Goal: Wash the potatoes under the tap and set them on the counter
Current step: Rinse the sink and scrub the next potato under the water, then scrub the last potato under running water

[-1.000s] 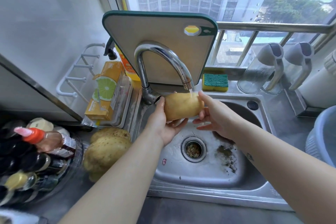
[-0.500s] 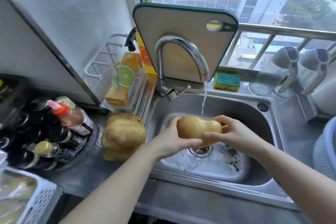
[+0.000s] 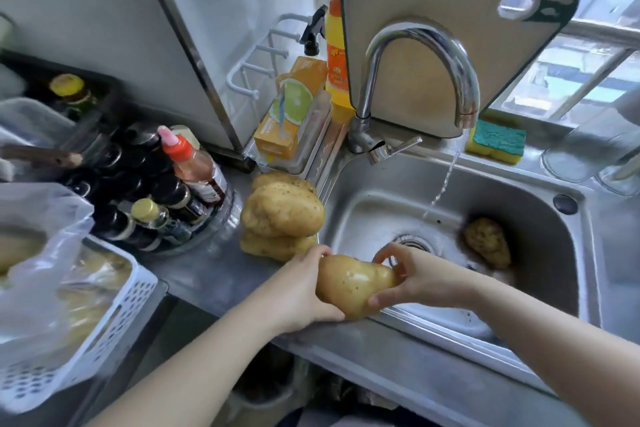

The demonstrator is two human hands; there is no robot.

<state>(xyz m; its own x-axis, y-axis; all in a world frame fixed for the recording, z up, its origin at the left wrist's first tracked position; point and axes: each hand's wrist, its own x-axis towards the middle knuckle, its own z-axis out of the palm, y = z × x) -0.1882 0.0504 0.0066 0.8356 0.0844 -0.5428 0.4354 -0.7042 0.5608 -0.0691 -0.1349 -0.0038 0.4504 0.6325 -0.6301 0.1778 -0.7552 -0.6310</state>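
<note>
A wet, glossy potato (image 3: 351,284) is held over the front left rim of the steel sink (image 3: 540,204). My left hand (image 3: 299,291) grips its left end and my right hand (image 3: 415,276) grips its right end. Water runs from the curved tap (image 3: 415,42) into the basin, well clear of the held potato. A dirty, soil-covered potato (image 3: 486,243) lies in the sink's right part. A pile of three clean potatoes (image 3: 282,210) sits on the counter (image 3: 207,274) just left of the sink.
A turntable of sauce bottles (image 3: 166,184) stands left of the potato pile. A white perforated basket (image 3: 86,322) with a plastic bag sits at the near left. A cutting board (image 3: 450,10), a sponge (image 3: 495,142) and detergent boxes (image 3: 294,104) stand behind the sink.
The potato has come away from under the tap stream, down and toward the sink's front left rim, both hands still on it. The view swung left, revealing the dirty potato and the basket.
</note>
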